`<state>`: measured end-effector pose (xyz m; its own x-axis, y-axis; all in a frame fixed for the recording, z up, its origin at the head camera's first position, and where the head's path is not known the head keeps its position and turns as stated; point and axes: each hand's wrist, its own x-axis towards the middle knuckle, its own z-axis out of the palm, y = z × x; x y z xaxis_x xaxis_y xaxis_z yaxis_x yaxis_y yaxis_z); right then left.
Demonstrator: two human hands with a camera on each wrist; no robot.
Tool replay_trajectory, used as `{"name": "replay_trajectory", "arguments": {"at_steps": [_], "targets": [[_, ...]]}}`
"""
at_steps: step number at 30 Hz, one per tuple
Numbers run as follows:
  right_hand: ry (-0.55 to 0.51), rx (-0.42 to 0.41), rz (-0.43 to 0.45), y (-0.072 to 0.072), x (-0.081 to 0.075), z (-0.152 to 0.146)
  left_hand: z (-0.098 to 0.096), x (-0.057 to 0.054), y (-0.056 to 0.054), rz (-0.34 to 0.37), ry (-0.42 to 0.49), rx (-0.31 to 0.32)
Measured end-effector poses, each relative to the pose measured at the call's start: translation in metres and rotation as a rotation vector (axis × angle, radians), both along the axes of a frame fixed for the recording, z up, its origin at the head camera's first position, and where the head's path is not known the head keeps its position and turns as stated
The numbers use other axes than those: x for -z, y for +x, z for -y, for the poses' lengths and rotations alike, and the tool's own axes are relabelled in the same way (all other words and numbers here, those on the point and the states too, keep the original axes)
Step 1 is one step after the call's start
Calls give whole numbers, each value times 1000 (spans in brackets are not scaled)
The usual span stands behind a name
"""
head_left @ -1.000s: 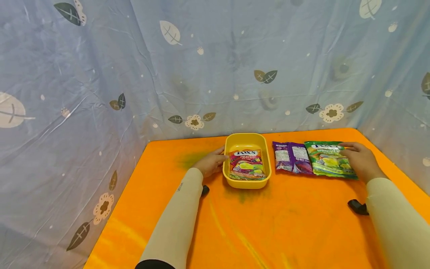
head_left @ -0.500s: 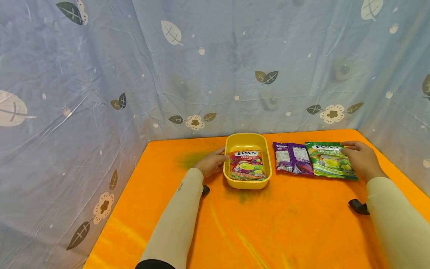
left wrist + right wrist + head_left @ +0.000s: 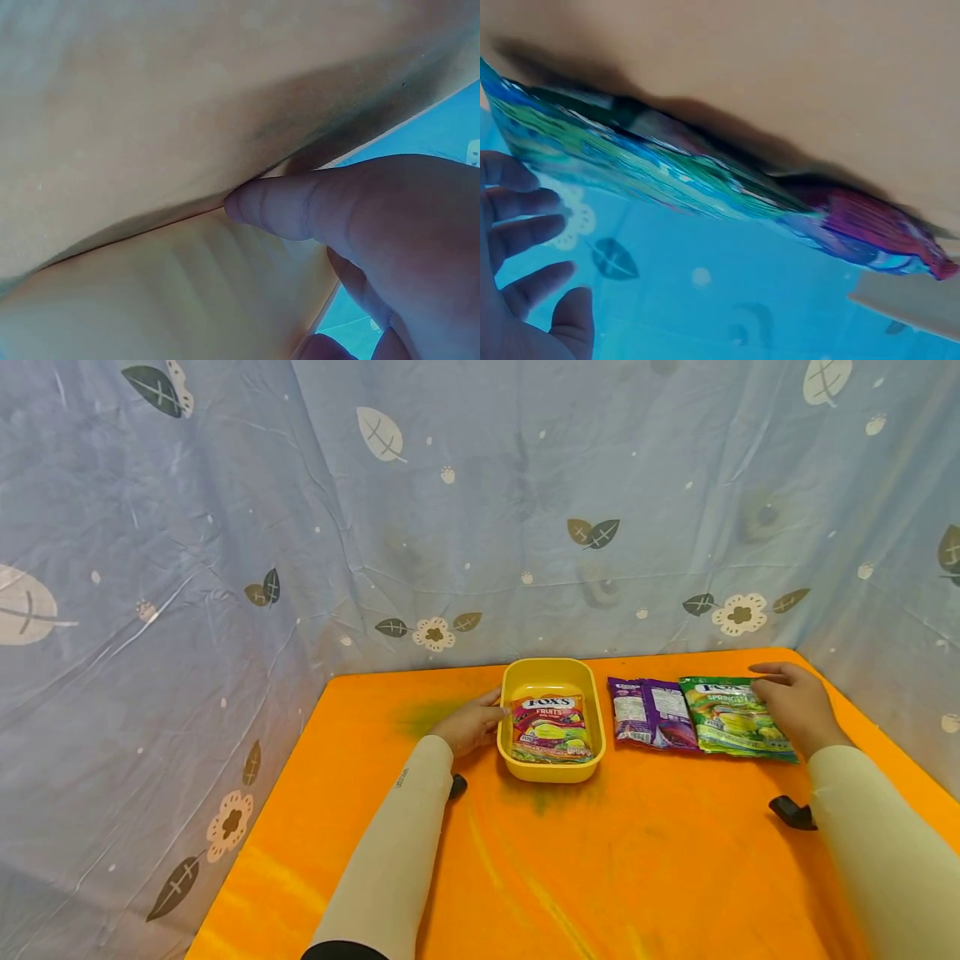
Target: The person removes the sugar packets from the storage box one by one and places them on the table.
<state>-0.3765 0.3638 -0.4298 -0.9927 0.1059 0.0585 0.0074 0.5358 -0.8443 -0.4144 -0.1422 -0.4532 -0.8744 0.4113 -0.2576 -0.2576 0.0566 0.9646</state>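
My left hand rests at the left side of a yellow plastic tub. In the left wrist view its thumb lies nearly straight against the tub's outer wall. Inside the tub is a red and purple Fox's Fruits candy bag, face up. My right hand hovers over the right edge of a green Fox's candy bag. Its fingers are spread and relaxed beside the bag in the right wrist view, holding nothing. Purple packets with printed labels lie against the green bag's left side.
The table has an orange cloth. Behind it hangs a blue curtain with leaf and flower prints. Black pieces show beside the right wrist, and another black piece sits by the left.
My right hand has shifted slightly left and lifted a little over the green bag. The left hand, tub and candy bags stay where they were.
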Motion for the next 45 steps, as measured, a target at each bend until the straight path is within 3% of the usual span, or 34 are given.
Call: {"name": "replay_trajectory", "arguments": {"at_steps": [20, 32, 41, 45], "targets": [[-121, -285, 11, -19, -21, 108, -2, -2, -1, 6, 17, 9], [-180, -321, -9, -17, -34, 147, -2, -2, -1, 19, 13, -20], [-294, -420, 37, -13, -35, 186, -1, -2, -1, 27, 19, -17], [-286, -448, 57, -11, -34, 202, -1, -2, 0, 18, 19, -11]]}}
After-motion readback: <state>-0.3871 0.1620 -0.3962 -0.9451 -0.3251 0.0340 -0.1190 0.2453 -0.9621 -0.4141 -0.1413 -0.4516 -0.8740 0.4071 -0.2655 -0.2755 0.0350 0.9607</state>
